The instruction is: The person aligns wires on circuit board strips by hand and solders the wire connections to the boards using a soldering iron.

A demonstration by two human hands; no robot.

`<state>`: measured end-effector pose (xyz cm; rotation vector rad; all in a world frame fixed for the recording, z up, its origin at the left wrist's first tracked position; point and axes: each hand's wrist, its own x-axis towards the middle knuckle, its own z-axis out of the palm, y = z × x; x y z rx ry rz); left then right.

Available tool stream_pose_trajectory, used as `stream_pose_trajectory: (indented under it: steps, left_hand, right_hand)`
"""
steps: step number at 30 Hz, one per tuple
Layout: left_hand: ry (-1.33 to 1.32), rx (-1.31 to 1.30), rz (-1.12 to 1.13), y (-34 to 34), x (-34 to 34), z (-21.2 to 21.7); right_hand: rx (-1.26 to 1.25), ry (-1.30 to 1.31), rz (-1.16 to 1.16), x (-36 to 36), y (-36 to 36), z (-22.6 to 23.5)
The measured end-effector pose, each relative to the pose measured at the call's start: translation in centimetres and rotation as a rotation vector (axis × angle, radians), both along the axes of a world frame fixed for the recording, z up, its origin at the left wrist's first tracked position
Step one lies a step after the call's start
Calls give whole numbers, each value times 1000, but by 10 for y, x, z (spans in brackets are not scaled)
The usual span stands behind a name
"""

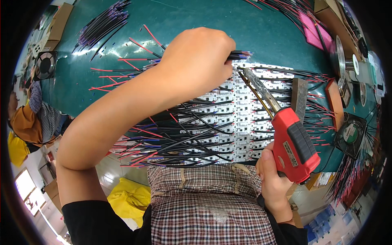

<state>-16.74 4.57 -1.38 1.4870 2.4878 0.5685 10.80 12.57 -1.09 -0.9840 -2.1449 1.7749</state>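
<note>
My right hand (274, 181) grips a red and black soldering gun (292, 143), its tip slanting up and left to the top of a white circuit board panel (241, 118). A thin brass-coloured tube runs along the gun's tip. Stretched across the panel's far left corner, my left hand (200, 53) has its fingers closed on a bundle of black wires (241, 54); their ends poke out to the right near the tip. Rows of black wires (192, 139) with red ends spread from both sides of the panel. My left forearm hides some of them.
A dark metal bar (299, 100) lies over the right-hand wires, beside a brown block (335, 104). A loose wire bundle (104, 24) rests at the far left of the green table (155, 16). Small fans (350, 134) stand at both sides. Another person's orange sleeve (26, 122) shows at left.
</note>
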Motion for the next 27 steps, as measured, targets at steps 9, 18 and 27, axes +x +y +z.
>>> stream_pose_trajectory:
  steps: [9,18,27]
  left_hand:
    - [5,-30,-2,1,2,-2]
    - [62,-93,15,2,10,2]
    - [87,-100,2,3,9,1]
  right_hand:
    - [-65,-31,-25,-4,-3,3]
    - [80,-64,83,-3,-1,2]
    - [209,-6,87,5,2,3]
